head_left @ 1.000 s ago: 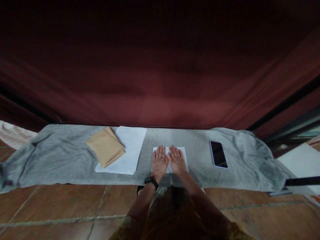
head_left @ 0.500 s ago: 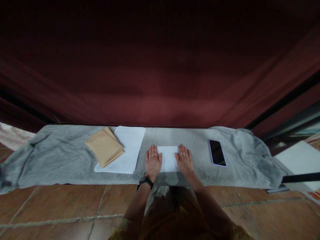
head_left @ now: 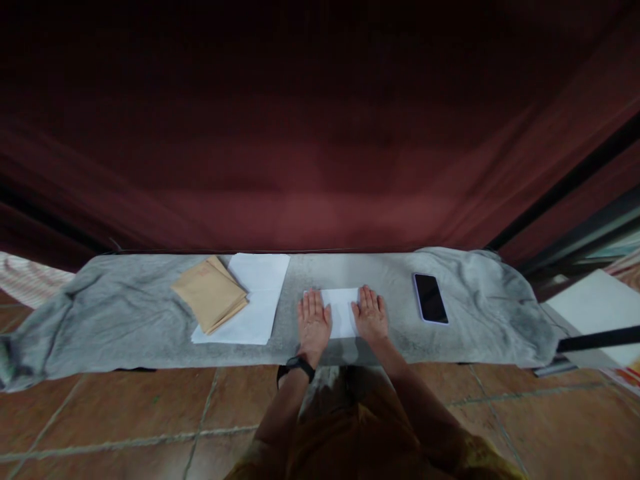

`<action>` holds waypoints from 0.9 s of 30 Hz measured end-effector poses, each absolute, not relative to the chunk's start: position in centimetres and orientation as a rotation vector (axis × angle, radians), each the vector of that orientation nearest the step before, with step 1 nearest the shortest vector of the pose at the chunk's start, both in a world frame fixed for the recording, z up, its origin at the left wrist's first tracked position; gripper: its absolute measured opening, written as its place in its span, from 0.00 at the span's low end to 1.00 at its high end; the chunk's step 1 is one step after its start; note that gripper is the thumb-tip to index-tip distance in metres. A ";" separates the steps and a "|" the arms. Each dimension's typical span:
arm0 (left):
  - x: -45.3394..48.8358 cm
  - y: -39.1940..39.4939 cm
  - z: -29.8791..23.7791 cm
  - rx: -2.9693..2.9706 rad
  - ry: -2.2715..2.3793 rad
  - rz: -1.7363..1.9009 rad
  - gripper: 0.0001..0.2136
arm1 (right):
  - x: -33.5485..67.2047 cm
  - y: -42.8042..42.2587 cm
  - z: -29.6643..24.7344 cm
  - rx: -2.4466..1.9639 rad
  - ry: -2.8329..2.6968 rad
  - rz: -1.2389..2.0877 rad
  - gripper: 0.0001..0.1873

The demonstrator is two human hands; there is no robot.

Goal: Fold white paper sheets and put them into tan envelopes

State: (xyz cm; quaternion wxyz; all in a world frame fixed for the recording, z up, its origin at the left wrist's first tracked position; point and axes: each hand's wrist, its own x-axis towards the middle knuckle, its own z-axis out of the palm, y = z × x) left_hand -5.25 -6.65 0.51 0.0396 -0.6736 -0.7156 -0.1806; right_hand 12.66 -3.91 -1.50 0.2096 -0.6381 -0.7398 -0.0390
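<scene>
A small white sheet of paper [head_left: 343, 313], which looks folded, lies flat on the grey cloth in front of me. My left hand [head_left: 315, 320] rests palm down over its left end, fingers stretched out and pointing away from me. On the right end lies my right hand [head_left: 371, 317], also flat with its fingers extended. Both hands are open and press on the paper without grasping it. Its two ends are partly hidden under my palms. A dark watch is on my left wrist.
Brown envelopes [head_left: 210, 295] lie on larger white sheets [head_left: 265, 300] to the left. A phone [head_left: 431, 298] lies to the right. The grey cloth [head_left: 125, 313] covers a narrow table before a dark red curtain [head_left: 310, 213]. A white panel [head_left: 600, 313] stands at far right.
My left hand has slid slightly inward over the paper, covering a little more of its left end. My right hand stays at the right end. The camera view has tilted slightly.
</scene>
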 end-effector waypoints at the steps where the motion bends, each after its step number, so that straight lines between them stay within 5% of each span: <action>1: -4.6 -7.0 0.5 -2.142 -2.141 -0.549 0.26 | 12.6 -3.9 -1.5 -1.781 -2.060 -0.101 0.32; 21: -4.2 -8.3 0.7 -2.414 -2.037 -0.267 0.30 | 5.4 -5.7 1.1 -1.594 -2.240 0.338 0.29; 27: -4.4 -8.4 0.5 -2.374 -2.098 -0.297 0.29 | 7.3 -5.9 0.2 -1.578 -2.275 0.218 0.28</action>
